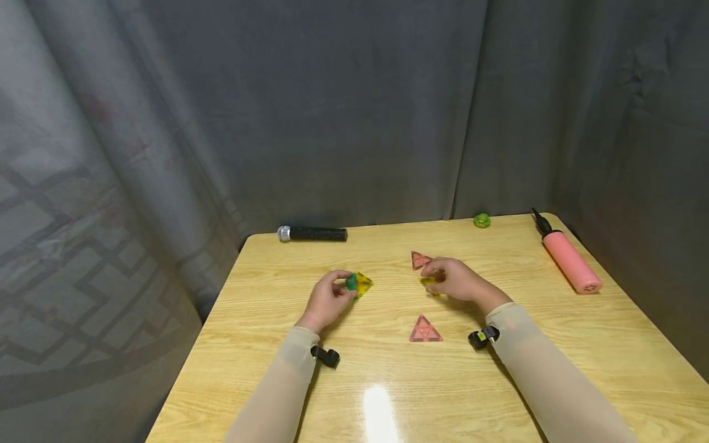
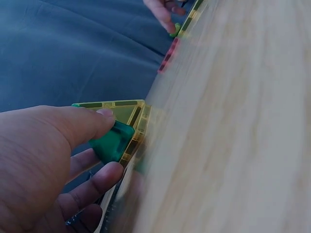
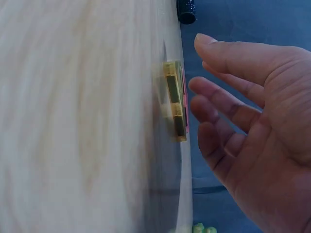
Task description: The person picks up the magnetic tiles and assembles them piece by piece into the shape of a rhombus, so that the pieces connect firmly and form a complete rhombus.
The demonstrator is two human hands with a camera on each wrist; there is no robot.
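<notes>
My left hand [image 1: 328,300] grips a small piece made of joined translucent magnetic tiles, one green [image 2: 113,141] and others yellow [image 2: 127,110]. In the left wrist view the thumb lies over the top of the piece, fingers beneath, close over the tabletop. Further right, my right hand [image 1: 454,278] hovers at a yellow triangular tile [image 3: 176,99], its fingers loosely bent. The right wrist view shows a gap between those fingers and the tile. Two pink triangular tiles lie nearby, one behind [image 1: 419,261], partly covered by the right hand, and one in front [image 1: 425,330].
A black microphone [image 1: 318,234] with a silver head lies at the back left of the wooden table [image 1: 354,357]. Near the back edge sits a small green object [image 1: 482,220]. A pink hand pump [image 1: 570,261] lies at right. Grey curtains [image 1: 332,111] hang behind.
</notes>
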